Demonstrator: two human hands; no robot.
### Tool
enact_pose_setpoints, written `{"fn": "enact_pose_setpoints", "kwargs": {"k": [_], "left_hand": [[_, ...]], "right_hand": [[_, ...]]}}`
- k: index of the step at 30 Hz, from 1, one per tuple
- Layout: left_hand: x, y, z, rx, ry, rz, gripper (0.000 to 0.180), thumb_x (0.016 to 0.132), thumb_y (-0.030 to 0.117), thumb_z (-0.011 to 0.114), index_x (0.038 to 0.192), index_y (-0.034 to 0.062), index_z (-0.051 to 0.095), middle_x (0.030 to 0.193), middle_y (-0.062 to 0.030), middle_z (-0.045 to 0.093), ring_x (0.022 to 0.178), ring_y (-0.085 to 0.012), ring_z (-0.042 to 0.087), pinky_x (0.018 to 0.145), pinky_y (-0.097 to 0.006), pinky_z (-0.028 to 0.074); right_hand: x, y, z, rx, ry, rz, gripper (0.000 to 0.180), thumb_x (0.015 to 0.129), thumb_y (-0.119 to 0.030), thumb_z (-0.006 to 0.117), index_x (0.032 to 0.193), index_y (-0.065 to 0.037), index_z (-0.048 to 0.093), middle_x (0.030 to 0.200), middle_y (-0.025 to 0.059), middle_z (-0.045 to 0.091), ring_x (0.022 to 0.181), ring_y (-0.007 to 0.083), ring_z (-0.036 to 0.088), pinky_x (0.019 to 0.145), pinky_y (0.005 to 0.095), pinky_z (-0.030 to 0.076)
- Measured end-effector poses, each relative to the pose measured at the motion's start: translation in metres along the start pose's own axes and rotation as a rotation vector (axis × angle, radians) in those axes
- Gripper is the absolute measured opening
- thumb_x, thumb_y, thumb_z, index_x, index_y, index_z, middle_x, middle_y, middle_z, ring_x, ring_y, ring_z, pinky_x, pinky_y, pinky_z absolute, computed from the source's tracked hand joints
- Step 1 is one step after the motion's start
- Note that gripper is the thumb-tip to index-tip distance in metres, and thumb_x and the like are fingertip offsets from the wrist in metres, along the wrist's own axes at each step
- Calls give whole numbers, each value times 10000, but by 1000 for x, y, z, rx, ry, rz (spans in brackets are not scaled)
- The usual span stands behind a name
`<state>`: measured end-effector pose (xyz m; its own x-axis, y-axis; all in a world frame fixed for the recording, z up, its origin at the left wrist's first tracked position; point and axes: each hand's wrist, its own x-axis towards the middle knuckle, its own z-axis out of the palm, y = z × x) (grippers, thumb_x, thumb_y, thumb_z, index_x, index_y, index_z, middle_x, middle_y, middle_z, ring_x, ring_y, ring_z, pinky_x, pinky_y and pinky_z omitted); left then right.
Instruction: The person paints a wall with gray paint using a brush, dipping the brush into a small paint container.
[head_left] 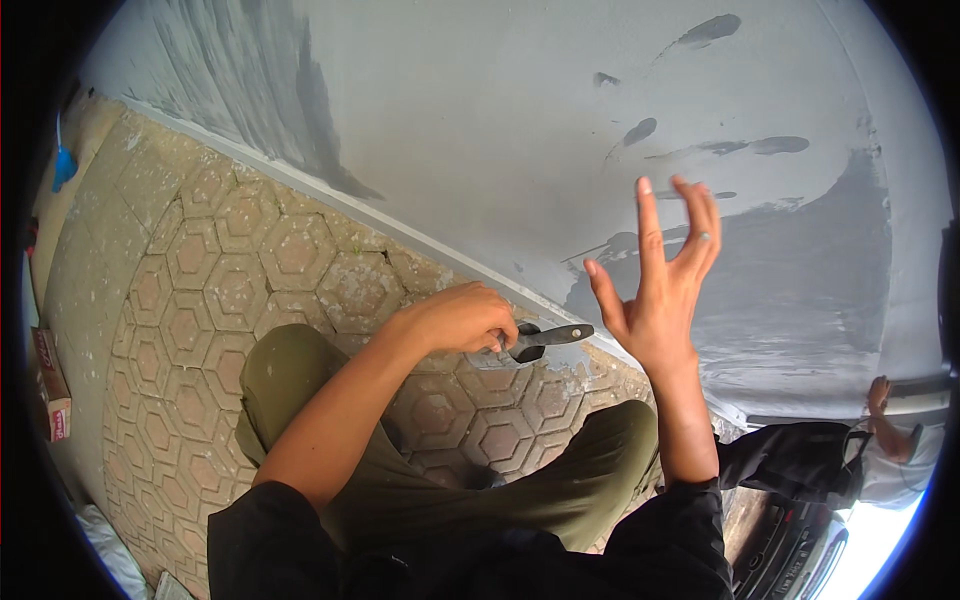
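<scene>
One grey plastered wall (560, 110) with darker wet smears fills the upper view, meeting hexagon-patterned paving stone floor (230, 290) along a pale base strip. Olive trousers (420, 490) of the crouching person sit below. Right hand (655, 290) raised, released, fingers spread, near the wall. Left hand (460, 318) clenched, grasping a small black-handled putty knife (545, 338) low, just beside the wall base.

An outdoor work spot beside a building: a plastered wall (520, 130) streaked with wet grey patches, hexagonal paving blocks (230, 270) speckled with plaster underfoot, and the front of a parked car (800, 550) at the lower right edge.
</scene>
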<state>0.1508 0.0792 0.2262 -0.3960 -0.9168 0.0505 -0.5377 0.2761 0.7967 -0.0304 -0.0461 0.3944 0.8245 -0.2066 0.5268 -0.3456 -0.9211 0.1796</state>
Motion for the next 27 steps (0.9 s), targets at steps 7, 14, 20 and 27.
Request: {"fn": "enact_pose_setpoints", "kwargs": {"k": [7, 14, 20, 27], "left_hand": [[-1, 0, 0, -13, 14, 33, 124, 842, 91, 791, 957, 54, 759, 867, -84, 714, 879, -330, 691, 857, -464, 502], [-7, 2, -10, -8, 50, 25, 118, 845, 102, 798, 955, 71, 770, 850, -72, 705, 879, -325, 686, 861, -469, 498], [-10, -1, -9, 6, 64, 22, 119, 841, 95, 798, 956, 75, 774, 844, -65, 704, 865, -317, 686, 860, -464, 509], [-11, 1, -9, 1, 49, 3, 115, 842, 98, 798, 952, 74, 771, 841, -63, 698, 870, -317, 685, 871, -459, 506]], "right_hand": [[68, 37, 18, -533, 277, 116, 935, 992, -708, 570, 1687, -122, 351, 1723, 386, 55, 1548, 671, 62, 1213, 733, 233], [4, 0, 5, -215, -137, -26, 833, 970, -419, 727, 1669, -122, 384, 1732, 286, 216, 1563, 598, 197, 1229, 653, 316], [-53, -11, 12, 439, -727, -180, 716, 873, -8, 680, 1567, -89, 526, 1272, 180, 664, 1202, 364, 665, 1016, 453, 553], [-70, -10, 30, 146, -686, -405, 670, 794, -26, 664, 1456, -132, 656, 876, 47, 644, 795, 245, 707, 760, 355, 604]]}}
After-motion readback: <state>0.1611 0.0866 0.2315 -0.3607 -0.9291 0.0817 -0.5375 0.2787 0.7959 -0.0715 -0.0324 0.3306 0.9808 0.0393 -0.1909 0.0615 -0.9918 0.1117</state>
